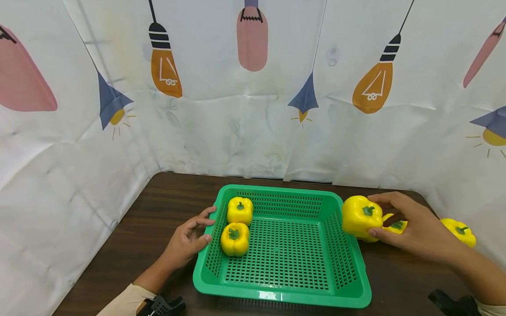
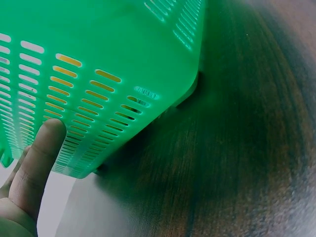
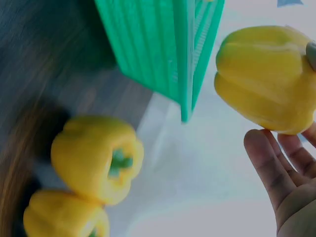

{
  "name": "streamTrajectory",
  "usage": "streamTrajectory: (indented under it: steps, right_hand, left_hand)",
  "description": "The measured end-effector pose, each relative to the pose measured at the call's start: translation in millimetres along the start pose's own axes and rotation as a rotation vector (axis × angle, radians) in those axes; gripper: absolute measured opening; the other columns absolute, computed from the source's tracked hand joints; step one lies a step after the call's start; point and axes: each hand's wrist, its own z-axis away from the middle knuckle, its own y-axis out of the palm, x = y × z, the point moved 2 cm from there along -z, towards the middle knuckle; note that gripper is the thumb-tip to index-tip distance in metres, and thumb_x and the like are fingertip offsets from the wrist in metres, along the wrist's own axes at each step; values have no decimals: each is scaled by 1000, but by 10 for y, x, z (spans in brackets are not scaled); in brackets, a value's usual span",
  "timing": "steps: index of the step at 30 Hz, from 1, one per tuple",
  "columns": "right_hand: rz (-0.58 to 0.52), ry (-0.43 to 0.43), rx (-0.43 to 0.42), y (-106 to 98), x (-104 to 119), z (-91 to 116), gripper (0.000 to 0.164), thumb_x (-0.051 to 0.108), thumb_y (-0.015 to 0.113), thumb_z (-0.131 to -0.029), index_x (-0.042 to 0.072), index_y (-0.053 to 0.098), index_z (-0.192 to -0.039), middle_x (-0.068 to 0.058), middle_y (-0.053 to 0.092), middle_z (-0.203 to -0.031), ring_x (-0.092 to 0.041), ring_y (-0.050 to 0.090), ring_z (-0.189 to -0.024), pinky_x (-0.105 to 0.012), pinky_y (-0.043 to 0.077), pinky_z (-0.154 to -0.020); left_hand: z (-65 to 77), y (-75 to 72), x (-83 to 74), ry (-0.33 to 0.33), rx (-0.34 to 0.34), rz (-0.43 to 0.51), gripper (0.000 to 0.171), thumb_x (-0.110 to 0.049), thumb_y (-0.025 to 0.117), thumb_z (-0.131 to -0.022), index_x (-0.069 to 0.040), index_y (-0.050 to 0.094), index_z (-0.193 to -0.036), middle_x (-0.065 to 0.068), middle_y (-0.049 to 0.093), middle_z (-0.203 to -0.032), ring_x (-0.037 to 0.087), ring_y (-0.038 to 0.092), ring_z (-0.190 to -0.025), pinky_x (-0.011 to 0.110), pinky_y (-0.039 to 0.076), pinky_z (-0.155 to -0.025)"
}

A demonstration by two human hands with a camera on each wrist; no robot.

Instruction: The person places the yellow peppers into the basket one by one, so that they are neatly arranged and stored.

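A yellow bell pepper (image 1: 357,217) is held in my right hand (image 1: 415,226), between thumb and fingers, over the right rim of a green plastic basket (image 1: 282,298). The right wrist view shows this held pepper (image 3: 269,74) raised beside the basket's wall. My left hand (image 1: 186,241) rests at the basket's left rim, its fingers extended; one straight finger (image 2: 39,158) lies against the slotted outer wall in the left wrist view. Inside the basket, along its left side, sit two yellow bell peppers, the rear one (image 1: 240,210) and the front one (image 1: 235,239).
More yellow bell peppers lie right of the basket: one (image 1: 397,226) partly behind my right hand, another (image 1: 458,232) beyond the forearm. The dark wooden table (image 1: 130,237) meets a white printed curtain (image 1: 221,131) at the back and left.
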Motion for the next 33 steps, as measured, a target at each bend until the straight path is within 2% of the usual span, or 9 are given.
streamTrajectory:
  steps: [7,12,17,21,27,33]
  right_hand:
    - [-42,-22,59,248,213,-146,66,27,89,-83,24,55,-139,8,58,-129,-6,62,-99,-24,57,-78]
    - [-82,-26,92,416,325,-245,64,30,88,-83,19,56,-137,3,57,-130,-9,61,-95,-28,59,-77]
    - [-143,-49,107,562,414,-319,66,28,89,-82,15,56,-137,1,56,-131,-10,62,-98,-27,59,-77]
    - [-192,-42,133,659,490,-357,65,35,86,-84,15,56,-138,0,56,-132,-13,62,-102,-28,59,-78]
    - [-245,-33,177,822,613,-372,65,40,83,-86,14,56,-138,-1,56,-135,-14,62,-104,-29,59,-79]
    - [-266,2,208,941,735,-344,68,48,83,-84,18,55,-139,5,54,-136,-12,60,-109,-27,59,-80]
  left_hand:
    - [3,0,0,-3,-2,-8,33,14,56,-95,14,53,-127,24,35,-159,15,33,-149,26,37,-113]
    - [9,-8,21,8,-3,-9,32,14,56,-95,15,52,-126,23,36,-159,15,33,-149,26,38,-113]
    - [3,-3,12,1,-3,-9,32,13,56,-95,14,53,-127,24,35,-159,15,33,-149,26,38,-113]
    - [-3,1,7,-4,-2,-11,33,13,57,-95,14,53,-127,26,35,-159,15,33,-149,26,37,-113]
    - [5,-9,24,2,-4,-16,32,15,56,-94,16,52,-126,22,36,-159,14,33,-149,25,37,-113]
    - [5,-11,24,1,1,-11,32,15,55,-95,16,51,-127,22,36,-159,14,33,-149,25,37,-113]
